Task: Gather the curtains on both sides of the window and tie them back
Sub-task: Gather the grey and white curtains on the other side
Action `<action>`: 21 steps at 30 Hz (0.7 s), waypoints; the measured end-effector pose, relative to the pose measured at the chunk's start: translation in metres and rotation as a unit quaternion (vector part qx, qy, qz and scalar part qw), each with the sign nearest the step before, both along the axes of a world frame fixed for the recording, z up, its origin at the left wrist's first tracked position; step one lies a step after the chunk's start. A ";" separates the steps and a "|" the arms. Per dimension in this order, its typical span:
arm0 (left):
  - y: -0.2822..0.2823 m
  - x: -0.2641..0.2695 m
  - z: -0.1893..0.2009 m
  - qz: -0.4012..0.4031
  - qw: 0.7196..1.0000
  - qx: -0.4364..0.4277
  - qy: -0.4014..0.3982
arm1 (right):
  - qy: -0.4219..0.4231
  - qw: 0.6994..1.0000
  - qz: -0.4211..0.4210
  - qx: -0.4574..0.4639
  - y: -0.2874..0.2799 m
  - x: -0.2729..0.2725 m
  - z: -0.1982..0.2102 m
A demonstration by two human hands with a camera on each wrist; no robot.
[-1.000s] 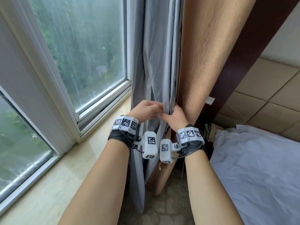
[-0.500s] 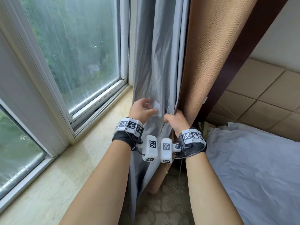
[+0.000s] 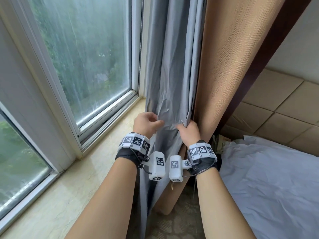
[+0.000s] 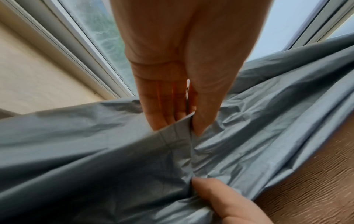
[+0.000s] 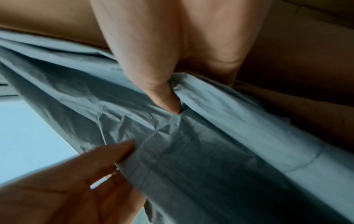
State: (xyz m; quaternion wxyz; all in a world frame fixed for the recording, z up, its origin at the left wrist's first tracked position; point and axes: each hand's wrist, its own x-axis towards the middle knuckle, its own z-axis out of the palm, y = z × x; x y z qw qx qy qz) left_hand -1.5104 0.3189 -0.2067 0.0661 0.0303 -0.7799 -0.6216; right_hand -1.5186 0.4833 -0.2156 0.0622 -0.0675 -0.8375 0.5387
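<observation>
Both hands working the crinkly grey lining curtain (image 3: 170,87) at the window's right edge, just beside the tan ribbed drape (image 3: 224,69). Left hand (image 3: 146,122) pinching the hemmed edge between thumb and fingers (image 4: 161,109), right hand (image 3: 189,131) clenched round a fold. Probably bunching pleats together before tying back; no tie in sight.

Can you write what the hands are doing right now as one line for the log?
left hand: pinches grey curtain edge | right hand: grips grey curtain folds | tan curtain: hangs beside | tie-back: not seen
</observation>
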 end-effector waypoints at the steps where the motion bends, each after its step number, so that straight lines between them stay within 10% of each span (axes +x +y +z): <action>1: -0.001 0.002 0.002 -0.019 1.000 0.011 -0.004 | 0.005 1.000 0.006 0.016 -0.001 0.001 0.000; 7: -0.005 0.010 0.014 -0.167 0.984 0.036 -0.045 | -0.013 0.981 0.182 -0.070 -0.014 0.005 -0.008; 15: -0.010 0.010 0.004 0.067 0.995 0.042 0.062 | -0.012 0.994 0.032 -0.102 -0.008 0.003 -0.011; 21: -0.004 0.006 0.001 -0.004 0.999 -0.008 0.037 | -0.020 0.996 0.014 -0.083 -0.006 0.007 -0.007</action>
